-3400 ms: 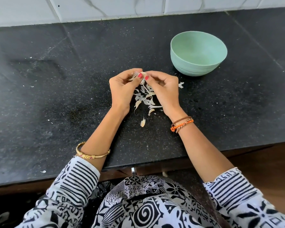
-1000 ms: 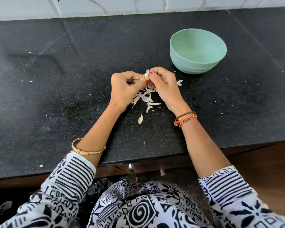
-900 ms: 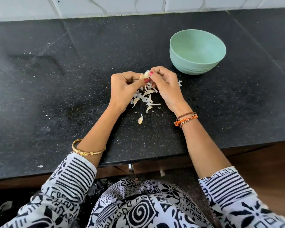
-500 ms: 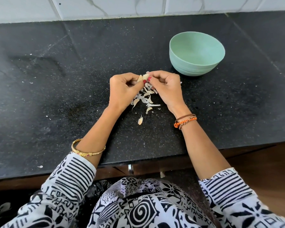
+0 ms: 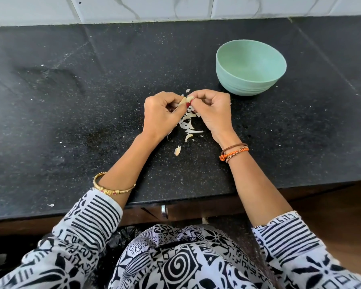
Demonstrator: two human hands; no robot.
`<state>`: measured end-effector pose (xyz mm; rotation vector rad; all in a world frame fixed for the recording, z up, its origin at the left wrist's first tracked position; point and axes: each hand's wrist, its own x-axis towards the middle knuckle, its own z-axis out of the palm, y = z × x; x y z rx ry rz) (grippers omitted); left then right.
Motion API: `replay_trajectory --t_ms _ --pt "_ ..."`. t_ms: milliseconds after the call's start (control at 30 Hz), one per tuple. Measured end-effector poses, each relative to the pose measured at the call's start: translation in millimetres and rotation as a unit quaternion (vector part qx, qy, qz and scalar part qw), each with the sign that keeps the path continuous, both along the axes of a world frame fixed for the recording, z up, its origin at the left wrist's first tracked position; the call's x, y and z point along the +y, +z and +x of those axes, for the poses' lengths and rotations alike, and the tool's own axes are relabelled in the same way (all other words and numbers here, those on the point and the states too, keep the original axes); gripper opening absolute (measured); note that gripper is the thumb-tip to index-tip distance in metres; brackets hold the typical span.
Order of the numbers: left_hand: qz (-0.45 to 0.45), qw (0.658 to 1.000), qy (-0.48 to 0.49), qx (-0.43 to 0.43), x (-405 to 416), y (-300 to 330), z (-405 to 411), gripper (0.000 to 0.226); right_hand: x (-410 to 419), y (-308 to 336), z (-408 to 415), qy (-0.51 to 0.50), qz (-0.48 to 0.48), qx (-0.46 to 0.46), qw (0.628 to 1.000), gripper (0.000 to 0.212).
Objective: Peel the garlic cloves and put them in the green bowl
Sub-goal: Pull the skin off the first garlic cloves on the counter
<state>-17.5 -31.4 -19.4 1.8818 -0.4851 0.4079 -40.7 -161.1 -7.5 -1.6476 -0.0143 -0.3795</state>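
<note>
peeling step in hand: one garlic clove [image 5: 186,100] pinched between left hand [image 5: 162,114] and right hand [image 5: 212,112], over a pile of skins [image 5: 189,126] on the counter [image 5: 92,101]. next, by judgement: strip remaining skin, carry clove right to the one green bowl [image 5: 251,68], seemingly empty, near the hands.
</note>
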Motion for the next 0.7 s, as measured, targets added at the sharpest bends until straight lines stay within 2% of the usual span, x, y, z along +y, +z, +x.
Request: replay_trajectory --t_ms 67,133,300,533,700 --pt "0.019 0.999 0.011 -0.041 -1.2 -1.4 0.6 0.021 0.8 0.0 -1.1 -0.006 0.009 -0.001 1.000 0.017" --pt "0.036 0.996 0.012 -0.079 -1.8 -3.2 2.3 0.021 1.7 -1.2 -1.2 -0.004 0.002 0.000 1.000 0.018" --pt "0.066 0.992 0.002 -0.106 -5.7 -1.7 -0.9 0.029 2.4 -0.8 -1.9 -0.009 0.000 0.002 1.000 0.043" --pt "0.047 0.996 0.019 -0.080 -7.5 1.7 -2.6 0.042 6.8 -2.5 -3.4 -0.060 0.019 -0.015 0.998 0.019" --pt "-0.004 0.999 0.028 0.016 -0.5 1.8 1.6 0.043 3.6 -4.6 0.9 -0.089 -0.024 -0.004 0.996 0.019"
